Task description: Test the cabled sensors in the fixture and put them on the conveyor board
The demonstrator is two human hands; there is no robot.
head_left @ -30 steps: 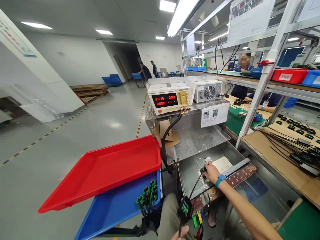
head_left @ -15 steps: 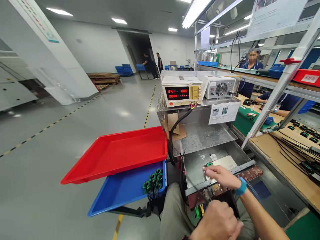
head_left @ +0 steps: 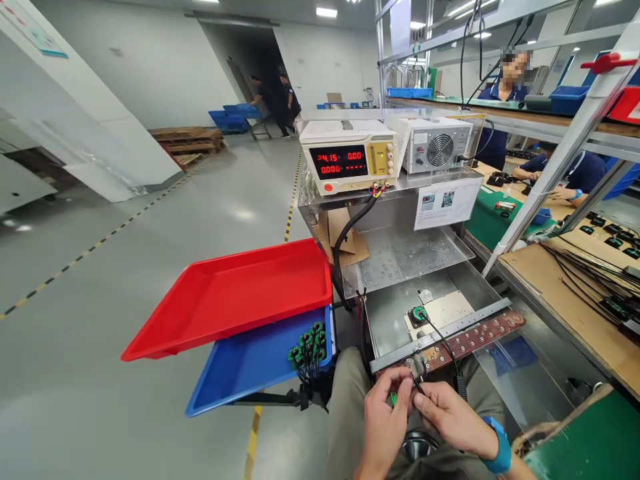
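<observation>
Seated at the steel test bench [head_left: 400, 267]. Left hand [head_left: 383, 417] and right hand [head_left: 450, 417] are close together just below the bench's near edge, over the lap. Both hands pinch the near end of a thin black cable [head_left: 440, 340] between thumb and fingertips; the green connector [head_left: 393, 399] shows between them, partly hidden, so its facing cannot be told. Fingers closed on the cable on both sides.

The cable's long axis runs from the hands up and away, crossing the brown terminal strip [head_left: 475, 340] at the near edge of the recessed tray [head_left: 390, 327], to a round green-and-black part [head_left: 417, 315] seated on the pale plate [head_left: 445, 312] near the middle of the tray floor. That part lies flat, face up.

Edges: the tray is walled left and right; a slanted steel shelf [head_left: 405, 257] overhangs its far edge. On the top shelf the power supply [head_left: 350, 157], display lit red, stands at the left corner, the fan-fronted unit [head_left: 435, 143] just beside it at the right. A thick black lead [head_left: 350, 233] drops from the supply down the left side.

Open room: left of the lap, a red tray [head_left: 235, 297] stacked above a blue tray [head_left: 240, 377]; green connectors [head_left: 307, 347] bunch at the blue tray's right edge. Right, a frame post [head_left: 545, 173] and a neighbouring workbench [head_left: 560, 287].
</observation>
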